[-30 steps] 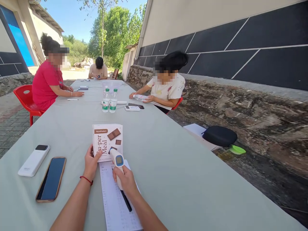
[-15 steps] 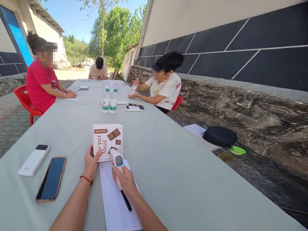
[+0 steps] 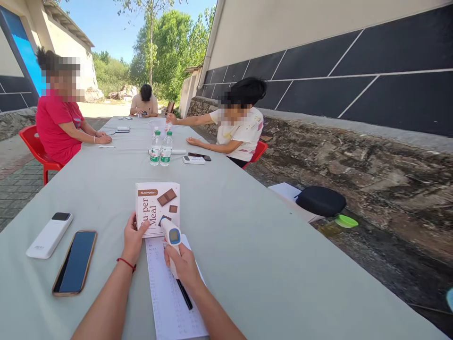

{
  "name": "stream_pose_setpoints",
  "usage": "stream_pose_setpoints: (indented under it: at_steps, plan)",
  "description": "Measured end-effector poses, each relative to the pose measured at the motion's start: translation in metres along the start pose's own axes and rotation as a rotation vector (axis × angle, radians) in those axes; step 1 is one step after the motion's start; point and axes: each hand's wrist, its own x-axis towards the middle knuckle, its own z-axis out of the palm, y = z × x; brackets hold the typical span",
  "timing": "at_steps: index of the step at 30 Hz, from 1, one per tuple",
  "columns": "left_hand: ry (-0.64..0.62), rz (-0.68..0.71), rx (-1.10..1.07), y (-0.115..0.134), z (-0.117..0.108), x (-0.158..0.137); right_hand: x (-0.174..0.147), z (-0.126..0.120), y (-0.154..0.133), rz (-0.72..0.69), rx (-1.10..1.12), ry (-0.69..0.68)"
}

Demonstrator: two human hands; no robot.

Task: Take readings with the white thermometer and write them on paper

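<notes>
A white box printed with chocolate pieces stands upright on the table, and my left hand grips its lower left edge. Held in my right hand is a white infrared thermometer with a small blue-framed screen. Its tip points at the front of the box, close to the printing; whether it touches I cannot tell. Under my right hand lies a sheet of paper with rows of writing. A black pen rests on that sheet, its upper end hidden by my hand.
Left of my arm lie a smartphone and a white power bank. Two water bottles stand farther up the table. Three people sit around it, one reaching over a clear tub. A black case is beyond the right edge.
The person on the right has stretched an arm across to the clear tub, carrying a small clear item there. My hands, the box and the thermometer stay as they were.
</notes>
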Motion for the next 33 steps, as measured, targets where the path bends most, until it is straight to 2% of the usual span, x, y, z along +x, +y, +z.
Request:
stream_pose_setpoints:
  at_steps: [15, 21, 27, 33]
  plan:
    - [0.0, 0.004, -0.003, 0.0, 0.0, -0.001, -0.002, 0.001, -0.008, 0.034, -0.001, -0.022]
    - [0.025, 0.024, 0.022, 0.002, 0.0, -0.001, -0.009, 0.0, -0.019, -0.006, 0.07, -0.138]
    - [0.13, 0.141, 0.053, 0.005, -0.014, 0.009, -0.023, 0.002, -0.038, -0.064, 0.097, -0.184]
    - [0.14, 0.256, 0.187, 0.011, -0.027, 0.018, -0.035, 0.004, -0.052, -0.129, 0.198, -0.178]
